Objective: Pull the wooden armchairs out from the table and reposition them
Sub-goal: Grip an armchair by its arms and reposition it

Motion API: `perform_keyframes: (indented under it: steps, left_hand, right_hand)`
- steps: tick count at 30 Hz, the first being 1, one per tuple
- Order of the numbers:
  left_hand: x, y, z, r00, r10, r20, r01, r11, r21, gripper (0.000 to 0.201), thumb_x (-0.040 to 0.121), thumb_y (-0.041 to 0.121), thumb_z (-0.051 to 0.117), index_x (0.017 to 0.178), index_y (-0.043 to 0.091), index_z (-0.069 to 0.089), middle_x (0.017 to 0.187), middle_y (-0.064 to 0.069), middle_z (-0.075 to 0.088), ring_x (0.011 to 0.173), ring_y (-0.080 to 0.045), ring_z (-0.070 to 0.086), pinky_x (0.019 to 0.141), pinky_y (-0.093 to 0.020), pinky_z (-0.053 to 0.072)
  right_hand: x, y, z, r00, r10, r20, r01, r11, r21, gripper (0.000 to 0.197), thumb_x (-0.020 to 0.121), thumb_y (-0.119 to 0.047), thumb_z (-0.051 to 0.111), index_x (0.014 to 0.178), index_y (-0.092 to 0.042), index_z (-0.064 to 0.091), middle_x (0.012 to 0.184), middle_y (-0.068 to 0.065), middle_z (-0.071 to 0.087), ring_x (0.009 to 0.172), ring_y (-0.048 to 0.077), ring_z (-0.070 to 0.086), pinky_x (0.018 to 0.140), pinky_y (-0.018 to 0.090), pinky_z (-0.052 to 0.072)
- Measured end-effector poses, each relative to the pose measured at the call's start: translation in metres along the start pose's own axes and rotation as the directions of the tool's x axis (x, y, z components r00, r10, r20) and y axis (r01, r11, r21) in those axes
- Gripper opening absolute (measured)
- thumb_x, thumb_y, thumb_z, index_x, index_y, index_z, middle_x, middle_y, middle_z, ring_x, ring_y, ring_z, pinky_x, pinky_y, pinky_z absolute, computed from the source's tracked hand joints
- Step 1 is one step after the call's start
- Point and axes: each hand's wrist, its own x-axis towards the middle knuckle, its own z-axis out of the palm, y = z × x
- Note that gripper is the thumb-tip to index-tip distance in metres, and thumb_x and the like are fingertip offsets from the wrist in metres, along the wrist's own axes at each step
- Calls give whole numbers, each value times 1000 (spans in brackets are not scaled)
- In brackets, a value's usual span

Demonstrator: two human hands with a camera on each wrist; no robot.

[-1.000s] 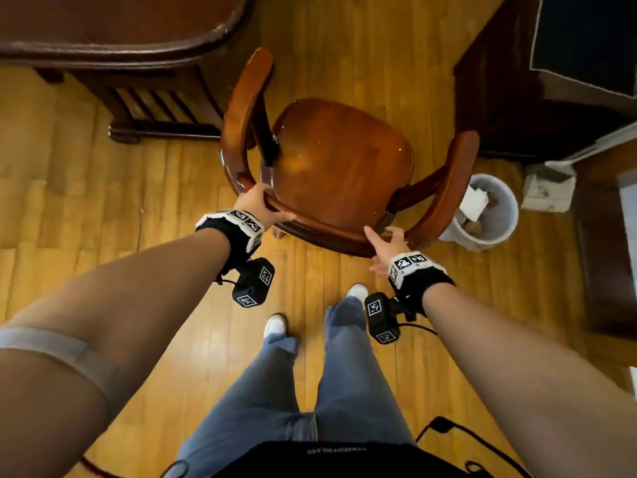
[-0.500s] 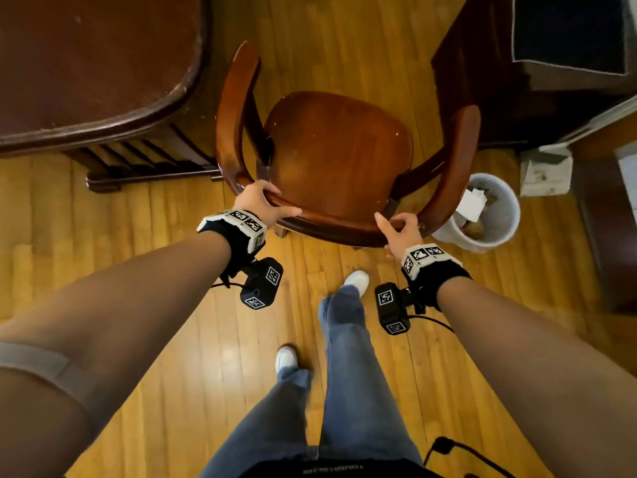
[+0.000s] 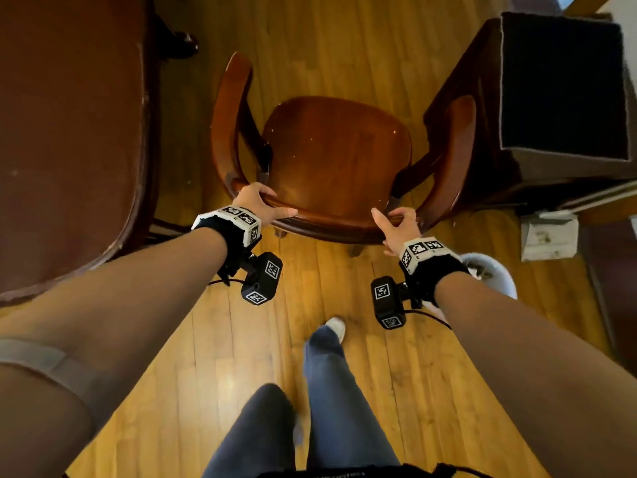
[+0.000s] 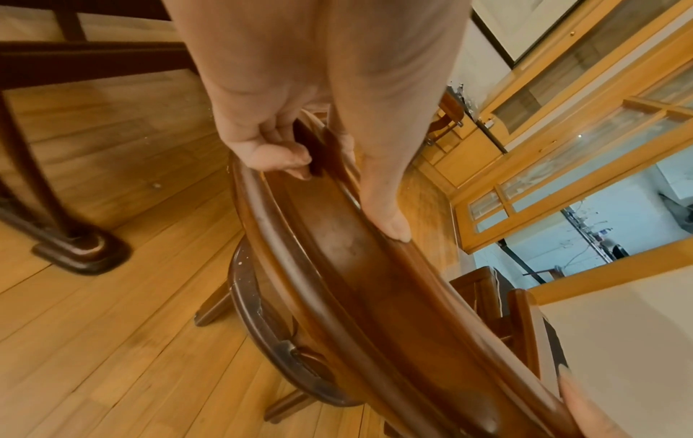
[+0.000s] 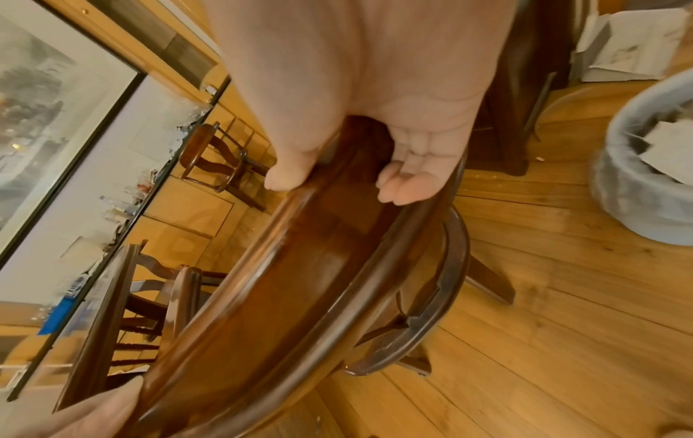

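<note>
Since a second ago, armchair (image 3: 339,160) sits lower and more central in the head view; table (image 3: 69,132) now fills the left edge, bin (image 3: 496,274) mostly hidden behind right forearm. Left hand (image 3: 256,205) grips the curved back rail, fingers curled under, thumb along top. Right hand (image 3: 396,225) grips the same rail at lower right, thumb and fingers wrapped around it. Dark cabinet (image 3: 558,98) at upper right.
</note>
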Motion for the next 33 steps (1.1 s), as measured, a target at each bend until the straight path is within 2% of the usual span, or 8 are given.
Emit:
perform_keyframes:
  steps: [4,13,16,18,21,25,28,33]
  left_hand:
    - [67,56,-15,1000,16,-4,-16,1000,12,66,68,44,80,122,15,56,125,-8,59,110,-26,61,92,-35,51]
    - [231,178,-63,997,66,-39,-65,998,4,66,68,46,79,122,15,57,128,-9,57,114,-27,58,91,-35,49]
    - [295,228,-90,997,73,-21,-72,997,36,68,69,48,78,124,14,56,130,-8,54,118,-27,55,88,-32,46]
    - [333,258,-106,997,73,3,-73,996,43,67,70,47,78,124,15,55,132,-7,52,119,-27,53,91,-34,46]
    - [403,311,-135,996,90,25,-91,994,58,64,71,45,78,123,16,55,132,-7,53,120,-28,53,95,-37,47]
    - [474,379,-155,992,124,36,-126,991,55,61,71,44,78,121,17,55,133,-7,52,121,-28,53,97,-37,47]
    - [526,432,-163,987,149,56,-152,987,53,60,71,45,78,120,18,55,134,-6,52,122,-26,53,96,-35,46]
    - [618,531,-178,980,189,65,-193,979,63,59,74,43,77,121,16,54,137,-6,51,126,-26,51,97,-34,43]
  right_hand:
    - [65,-60,-16,1000,1,4,-1,1000,0,56,85,-52,59,124,-18,37,74,0,47,79,27,57,84,47,54]
    - [212,-214,-41,999,-41,0,41,999,-2,55,87,-50,58,127,-20,37,95,3,49,87,24,57,55,25,48]
    - [268,-275,-44,1000,-25,-11,25,1000,1,49,84,-53,59,118,-24,39,93,5,50,73,21,56,71,37,54]
    - [300,-307,-45,1000,-8,-29,8,1000,10,45,80,-57,61,108,-30,38,98,7,51,78,24,59,86,44,55]
    - [357,-367,-49,998,7,-69,-6,1000,22,44,80,-57,61,106,-30,38,106,5,50,86,27,58,90,50,53]
    - [419,-435,-63,995,20,-99,-14,998,66,44,84,-52,61,110,-24,38,101,7,50,67,21,52,63,34,51]
    - [473,-482,-80,993,21,-113,-12,997,82,51,86,-49,60,122,-19,39,99,8,52,72,24,53,51,27,42]
    - [563,-571,-119,991,49,-122,-35,993,113,40,88,-48,57,108,-22,34,86,4,52,69,21,53,50,27,43]
